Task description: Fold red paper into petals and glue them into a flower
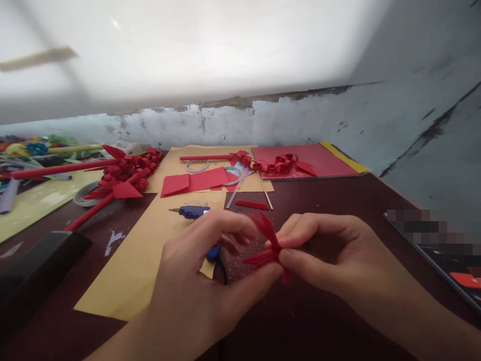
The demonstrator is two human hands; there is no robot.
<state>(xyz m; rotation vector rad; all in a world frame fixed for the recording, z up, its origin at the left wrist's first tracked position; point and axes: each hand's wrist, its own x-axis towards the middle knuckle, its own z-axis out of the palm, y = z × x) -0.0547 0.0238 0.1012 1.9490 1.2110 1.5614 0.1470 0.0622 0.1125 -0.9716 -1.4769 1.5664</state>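
My right hand [326, 250] pinches a small pleated piece of red paper [268, 248] between thumb and fingertips; its folds fan out to the left in two tufts. My left hand [210, 271] is close on the other side, fingers apart from the thumb. Its thumb tip reaches the lower side of the paper, while the curled fingers stay left of the upper tuft. A blue glue gun [193, 212] lies behind my left hand, partly hidden by it. Beyond the hands rests a narrow red paper strip [251, 204].
Tan paper sheets [124, 281] cover part of the dark table. Red paper pieces [199, 181], tape rolls [197, 165] and a red paper flower stem [210, 158] lie farther back. More red paper flowers [128, 175] stand left, beside a black box [41, 265]. A dark-edged device [436, 255] lies right.
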